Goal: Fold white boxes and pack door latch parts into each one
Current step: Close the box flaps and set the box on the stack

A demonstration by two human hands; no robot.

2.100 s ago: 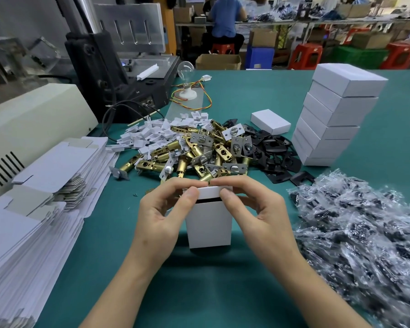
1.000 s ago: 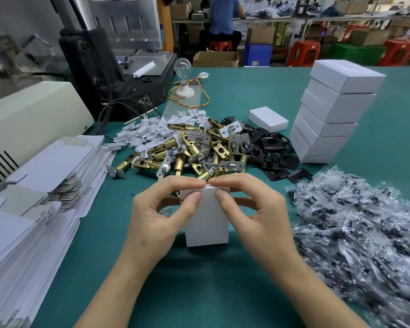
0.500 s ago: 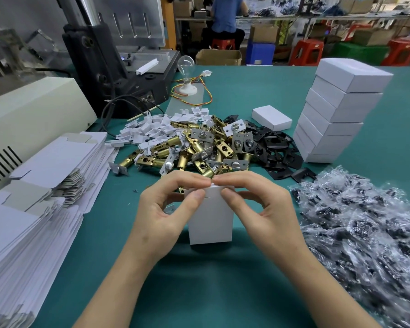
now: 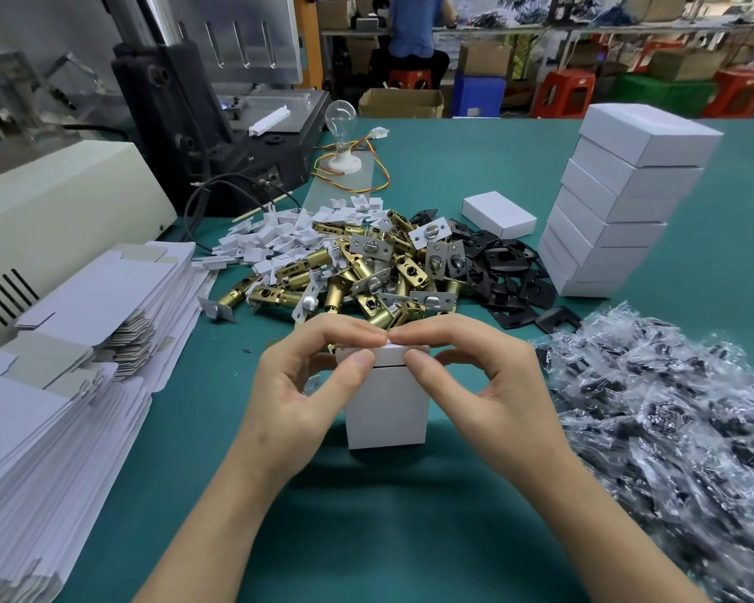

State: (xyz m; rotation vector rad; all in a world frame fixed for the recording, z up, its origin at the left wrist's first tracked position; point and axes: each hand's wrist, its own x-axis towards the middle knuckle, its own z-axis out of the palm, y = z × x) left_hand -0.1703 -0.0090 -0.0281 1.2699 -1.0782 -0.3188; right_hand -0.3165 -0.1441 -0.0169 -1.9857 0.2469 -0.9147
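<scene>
Head view: left hand [image 4: 297, 398] and right hand [image 4: 490, 387] pinch the upright white box [image 4: 386, 413] at its lid.

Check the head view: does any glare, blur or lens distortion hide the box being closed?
Head view: even light, with the white box, left hand and right hand sharp; soft shadow beneath them on the green table; speckled glare on the plastic bags; wide-angle stretching toward the edges, where the flat blanks go slightly soft. Nothing hides the box.
</scene>
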